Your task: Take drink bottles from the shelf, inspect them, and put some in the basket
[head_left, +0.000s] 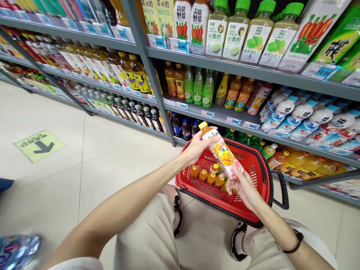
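A juice bottle (pixel 224 153) with a yellow cap and a mango picture on its pink-white label is tilted between my hands, above the red shopping basket (pixel 254 189). My left hand (pixel 199 144) is wrapped round its upper part, below the cap. Near the bottle's base, my right hand (pixel 239 183) grips it with thumb and fingers. Inside the basket stand several orange drink bottles (pixel 203 174) with yellow caps; some are hidden behind the held bottle and my right hand. The basket's black handle (pixel 281 191) hangs out at the right side.
Ahead runs a grey shelf rack (pixel 239 69) packed with drinks. Green apple bottles (pixel 198 87) and Qoo bottles (pixel 233 93) stand on its middle shelf, white-capped bottles (pixel 287 107) farther right. A floor sticker (pixel 39 145) with an arrow lies left. Wrapped plastic bottles (pixel 18 251) sit at lower left.
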`<state>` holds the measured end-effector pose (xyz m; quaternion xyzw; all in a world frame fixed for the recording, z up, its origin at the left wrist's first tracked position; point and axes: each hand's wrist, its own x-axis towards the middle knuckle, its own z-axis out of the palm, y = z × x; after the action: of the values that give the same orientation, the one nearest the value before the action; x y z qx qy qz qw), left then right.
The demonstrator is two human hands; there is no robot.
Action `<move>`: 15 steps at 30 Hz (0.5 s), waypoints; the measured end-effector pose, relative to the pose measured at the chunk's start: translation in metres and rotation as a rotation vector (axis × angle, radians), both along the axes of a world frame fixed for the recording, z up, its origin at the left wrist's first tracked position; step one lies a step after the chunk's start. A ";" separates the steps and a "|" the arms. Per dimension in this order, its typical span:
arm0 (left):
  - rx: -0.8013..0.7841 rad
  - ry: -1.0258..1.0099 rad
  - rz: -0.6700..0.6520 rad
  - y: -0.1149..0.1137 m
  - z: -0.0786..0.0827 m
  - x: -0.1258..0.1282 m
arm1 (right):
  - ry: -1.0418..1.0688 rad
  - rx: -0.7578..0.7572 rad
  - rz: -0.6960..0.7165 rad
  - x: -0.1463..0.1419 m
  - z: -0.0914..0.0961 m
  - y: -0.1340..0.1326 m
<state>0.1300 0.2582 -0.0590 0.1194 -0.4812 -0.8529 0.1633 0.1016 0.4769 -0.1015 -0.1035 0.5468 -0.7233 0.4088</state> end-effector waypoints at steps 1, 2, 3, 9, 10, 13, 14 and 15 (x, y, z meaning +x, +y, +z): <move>0.017 0.001 -0.034 0.000 -0.001 0.001 | -0.025 0.001 0.018 0.000 0.000 0.002; 0.037 0.000 -0.068 -0.001 -0.001 0.001 | -0.055 0.002 0.033 0.000 -0.001 0.004; 0.058 -0.002 -0.102 -0.001 -0.002 0.002 | -0.083 0.006 0.042 -0.001 -0.001 0.005; 0.125 -0.015 -0.211 -0.004 -0.004 0.003 | -0.083 0.047 0.034 -0.007 -0.002 0.010; 0.111 -0.021 -0.202 -0.004 -0.004 0.002 | -0.069 0.038 0.031 -0.008 -0.002 0.010; 0.081 -0.060 -0.155 -0.007 -0.008 -0.002 | -0.043 -0.010 0.030 -0.010 0.000 0.009; 0.082 -0.081 -0.146 -0.008 -0.011 -0.003 | -0.039 -0.027 0.035 -0.011 0.001 0.009; 0.090 -0.106 -0.137 -0.009 -0.014 -0.005 | -0.036 -0.044 0.039 -0.012 0.002 0.009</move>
<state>0.1250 0.2495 -0.0726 0.1382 -0.4573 -0.8755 0.0732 0.0894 0.4860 -0.0994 -0.1101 0.5212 -0.7286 0.4305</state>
